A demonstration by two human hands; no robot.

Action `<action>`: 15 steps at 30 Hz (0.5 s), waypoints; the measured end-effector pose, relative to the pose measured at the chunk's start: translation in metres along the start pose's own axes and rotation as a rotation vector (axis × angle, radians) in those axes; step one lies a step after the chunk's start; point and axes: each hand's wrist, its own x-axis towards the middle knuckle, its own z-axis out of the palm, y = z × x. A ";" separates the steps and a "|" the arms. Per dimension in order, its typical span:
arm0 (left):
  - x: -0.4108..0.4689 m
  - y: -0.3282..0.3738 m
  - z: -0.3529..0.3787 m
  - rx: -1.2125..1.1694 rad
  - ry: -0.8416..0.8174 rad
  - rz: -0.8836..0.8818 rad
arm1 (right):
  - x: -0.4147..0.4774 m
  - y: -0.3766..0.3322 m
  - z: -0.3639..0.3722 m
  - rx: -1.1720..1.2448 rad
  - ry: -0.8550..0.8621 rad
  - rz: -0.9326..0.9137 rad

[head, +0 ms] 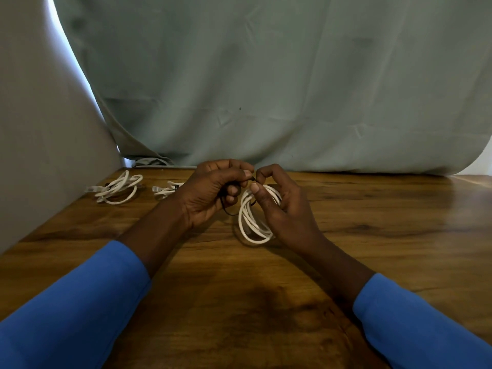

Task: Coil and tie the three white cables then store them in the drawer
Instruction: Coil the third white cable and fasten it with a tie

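My right hand [279,206] grips a coiled white cable [251,225] that stands on edge on the wooden table [372,222], thumb pressed on the top of the coil. My left hand [213,193] pinches a thin black tie [226,210] whose end meets the coil's top between both hands; its loose tail hangs below my left palm. A second coiled white cable [118,189] lies flat at the far left. A third white cable [165,189] lies beside it, partly hidden behind my left hand.
A grey-green curtain [266,89] hangs along the table's far edge. A pale wall or panel [40,142] borders the table on the left. No drawer is in view.
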 end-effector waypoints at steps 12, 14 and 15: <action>-0.004 0.001 0.006 -0.040 0.027 0.011 | -0.001 -0.004 0.001 0.050 0.013 0.044; -0.004 0.001 0.007 -0.038 0.026 0.012 | 0.000 -0.006 0.002 0.071 0.009 0.057; -0.004 0.001 0.007 -0.036 0.033 0.015 | -0.001 -0.007 0.002 0.088 0.012 0.063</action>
